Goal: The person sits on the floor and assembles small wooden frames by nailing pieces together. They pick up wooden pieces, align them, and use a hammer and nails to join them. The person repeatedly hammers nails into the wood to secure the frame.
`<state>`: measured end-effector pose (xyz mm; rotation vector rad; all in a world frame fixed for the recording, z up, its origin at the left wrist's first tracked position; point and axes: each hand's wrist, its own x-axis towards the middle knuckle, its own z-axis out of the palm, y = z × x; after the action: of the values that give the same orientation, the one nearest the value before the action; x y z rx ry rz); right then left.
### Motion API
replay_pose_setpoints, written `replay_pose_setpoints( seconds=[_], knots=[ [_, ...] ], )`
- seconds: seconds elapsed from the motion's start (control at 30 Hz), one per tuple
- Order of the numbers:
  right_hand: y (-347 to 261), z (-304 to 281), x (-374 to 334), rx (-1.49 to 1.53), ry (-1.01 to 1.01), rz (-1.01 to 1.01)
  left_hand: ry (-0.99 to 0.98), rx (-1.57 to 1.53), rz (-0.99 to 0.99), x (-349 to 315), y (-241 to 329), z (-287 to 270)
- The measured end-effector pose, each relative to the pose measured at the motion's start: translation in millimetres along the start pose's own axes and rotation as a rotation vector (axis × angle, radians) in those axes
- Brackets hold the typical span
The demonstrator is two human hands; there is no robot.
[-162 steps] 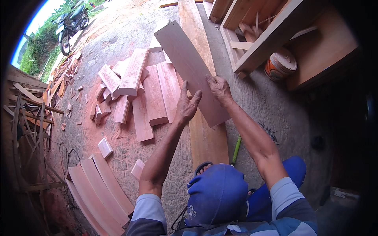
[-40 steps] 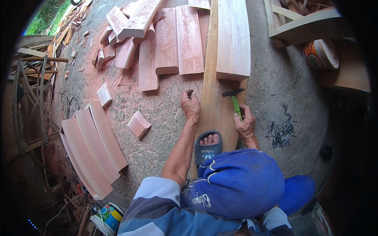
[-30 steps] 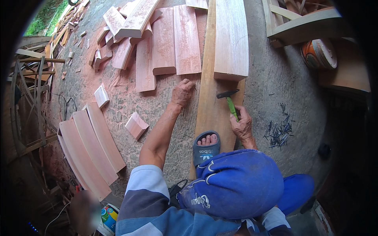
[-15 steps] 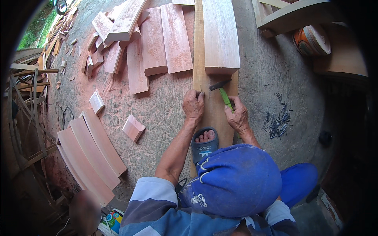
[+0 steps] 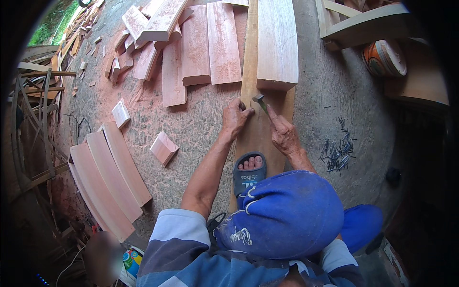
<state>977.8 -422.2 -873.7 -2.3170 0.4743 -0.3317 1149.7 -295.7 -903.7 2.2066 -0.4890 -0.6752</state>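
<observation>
My right hand (image 5: pixel 285 136) is closed round the green handle of a hammer (image 5: pixel 258 98), with the index finger stretched along it. The dark hammer head is above the plank (image 5: pixel 263 136), close to my left fingertips. My left hand (image 5: pixel 235 117) is at the plank's left edge, thumb and fingers pinched together. A thin nail stood at these fingertips a moment before; now it barely shows. My sandalled foot (image 5: pixel 249 168) rests on the near part of the plank. A thick pale wood block (image 5: pixel 277 45) lies on the plank's far part.
Loose nails (image 5: pixel 340 149) lie on the concrete at right. Pinkish boards (image 5: pixel 195 48) are piled at far left, curved wood pieces (image 5: pixel 114 177) nearer. Two small offcuts (image 5: pixel 164 148) lie between. An orange-and-white tub (image 5: pixel 384 57) and a wooden frame (image 5: pixel 368 21) stand at far right.
The hammer has swung so its head points toward the left fingertips, and my right index finger now lies along the handle. My left fingers have shifted slightly. The view has moved a little.
</observation>
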Motion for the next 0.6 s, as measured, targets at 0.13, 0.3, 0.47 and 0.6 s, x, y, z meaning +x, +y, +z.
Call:
replay_pose_setpoints(
  seconds=[0.13, 0.3, 0.47, 0.6],
  knots=[
    [22, 14, -7, -0.103, -0.066, -0.021, -0.042, 0.023, 0.031, 3, 2, -1],
    [11, 13, -3, -0.118, -0.073, -0.085, -0.019, 0.006, 0.045, 3, -3, -1],
    [6, 14, -1, -0.097, -0.035, -0.114, -0.035, 0.005, 0.035, 0, -4, -3],
    [8, 16, -7, -0.144, -0.023, -0.120, -0.045, -0.012, 0.048, -1, -2, -3]
  ],
)
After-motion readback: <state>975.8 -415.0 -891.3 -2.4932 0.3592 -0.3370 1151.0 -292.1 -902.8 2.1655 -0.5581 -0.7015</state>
